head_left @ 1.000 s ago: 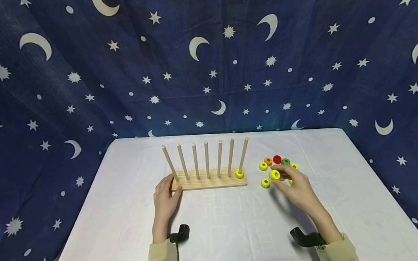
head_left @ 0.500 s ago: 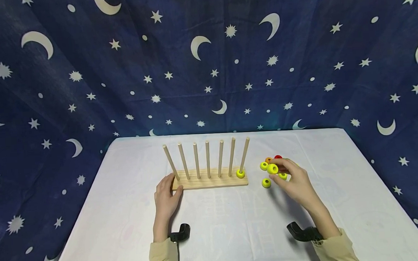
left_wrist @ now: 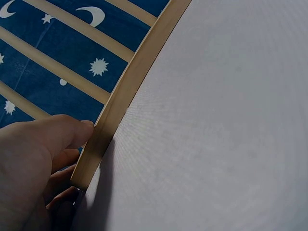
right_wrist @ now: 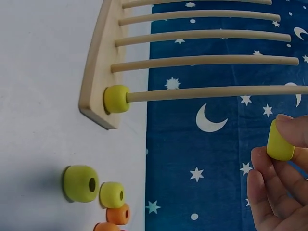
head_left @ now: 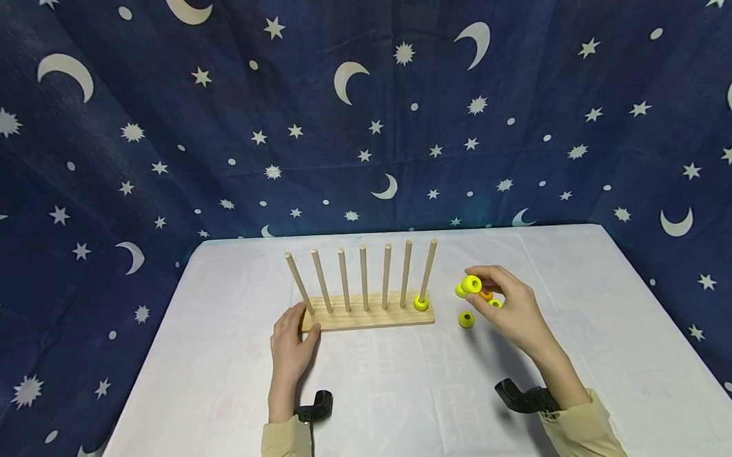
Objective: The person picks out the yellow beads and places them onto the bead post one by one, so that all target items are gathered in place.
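At left on the peg rack [head_left: 373, 318], the left hand [head_left: 290, 355] grips, seemingly steadying it; the right hand [head_left: 514, 310] pinches a yellow bead [head_left: 469, 283], hole clear.

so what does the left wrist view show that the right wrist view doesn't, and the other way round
Only the left wrist view shows the left hand, gripping one end of the wooden rack with its thumb on the base edge.

Only the right wrist view shows the right hand pinching a yellow bead, another bead on the rack's end peg, and loose yellow and orange beads.

Both show part of the rack with several pegs, the white tabletop and the blue star-and-moon cloth.
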The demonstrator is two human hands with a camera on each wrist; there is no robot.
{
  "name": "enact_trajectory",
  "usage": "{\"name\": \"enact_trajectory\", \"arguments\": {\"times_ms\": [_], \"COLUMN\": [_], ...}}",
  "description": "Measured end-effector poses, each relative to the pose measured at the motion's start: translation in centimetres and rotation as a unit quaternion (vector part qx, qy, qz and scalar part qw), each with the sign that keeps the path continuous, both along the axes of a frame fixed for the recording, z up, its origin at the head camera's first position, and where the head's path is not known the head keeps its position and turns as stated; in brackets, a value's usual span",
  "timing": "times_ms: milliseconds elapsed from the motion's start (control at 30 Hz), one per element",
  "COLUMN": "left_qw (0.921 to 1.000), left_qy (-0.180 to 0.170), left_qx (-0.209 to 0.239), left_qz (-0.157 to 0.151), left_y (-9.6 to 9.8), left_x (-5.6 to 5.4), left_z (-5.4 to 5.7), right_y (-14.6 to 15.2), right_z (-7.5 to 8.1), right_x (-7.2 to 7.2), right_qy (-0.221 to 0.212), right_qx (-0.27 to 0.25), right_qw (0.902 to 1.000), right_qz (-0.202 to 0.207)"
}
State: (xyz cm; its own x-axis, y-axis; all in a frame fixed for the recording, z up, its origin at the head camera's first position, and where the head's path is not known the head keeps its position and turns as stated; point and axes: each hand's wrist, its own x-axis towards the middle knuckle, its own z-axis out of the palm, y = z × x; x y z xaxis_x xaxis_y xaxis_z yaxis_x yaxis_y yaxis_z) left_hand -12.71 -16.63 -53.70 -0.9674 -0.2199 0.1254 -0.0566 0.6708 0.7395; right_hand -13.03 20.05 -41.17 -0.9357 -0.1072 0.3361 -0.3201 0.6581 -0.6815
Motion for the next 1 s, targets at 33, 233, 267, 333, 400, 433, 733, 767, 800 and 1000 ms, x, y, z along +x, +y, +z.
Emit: {"name": "enact_trajectory", "arguments": {"times_ms": [33,233,267,333,400,433,733,767,800,1000], "left_qw": [1.0000,1.0000,1.0000,1.0000,1.0000,1.0000,1.0000,1.0000,1.0000,0.9999], "left_qy": [0.000,0.002,0.001,0.000,-0.001,-0.001,0.000,-0.001,-0.002,-0.011], "left_qx": [-0.001,-0.002,-0.002,-0.003,-0.004,-0.005,-0.002,-0.003,-0.002,-0.001], "left_qz": [0.000,-0.001,-0.001,-0.001,-0.001,-0.001,0.008,0.008,0.009,0.006], "left_y": [0.0,0.0,-0.1,-0.1,-0.1,0.0,0.2,0.2,0.2,0.1], "left_x": [0.0,0.0,0.0,0.0,0.0,0.0,0.0,0.0,0.0,0.0], "left_z": [0.0,0.0,0.0,0.0,0.1,0.1,0.1,0.1,0.1,0.1], "right_y": [0.0,-0.3,-0.4,-0.5,-0.7,-0.8,-1.5,-1.5,-1.6,-1.9], "right_z": [0.1,0.8,1.0,1.2,1.5,1.7,2.9,3.0,3.1,3.8], "right_x": [0.0,-0.3,-0.3,-0.4,-0.5,-0.5,-1.0,-1.0,-1.0,-1.0], "right_qy": [0.000,0.009,0.012,0.016,0.019,0.020,0.036,0.039,0.041,0.043], "right_qx": [0.000,0.001,0.001,0.001,0.002,0.001,-0.015,-0.015,-0.015,-0.015], "right_qw": [1.0000,1.0000,0.9999,0.9999,0.9998,0.9998,0.9991,0.9990,0.9989,0.9988], "right_qz": [0.000,0.003,0.003,0.005,0.007,0.007,0.014,0.015,0.017,0.016]}}
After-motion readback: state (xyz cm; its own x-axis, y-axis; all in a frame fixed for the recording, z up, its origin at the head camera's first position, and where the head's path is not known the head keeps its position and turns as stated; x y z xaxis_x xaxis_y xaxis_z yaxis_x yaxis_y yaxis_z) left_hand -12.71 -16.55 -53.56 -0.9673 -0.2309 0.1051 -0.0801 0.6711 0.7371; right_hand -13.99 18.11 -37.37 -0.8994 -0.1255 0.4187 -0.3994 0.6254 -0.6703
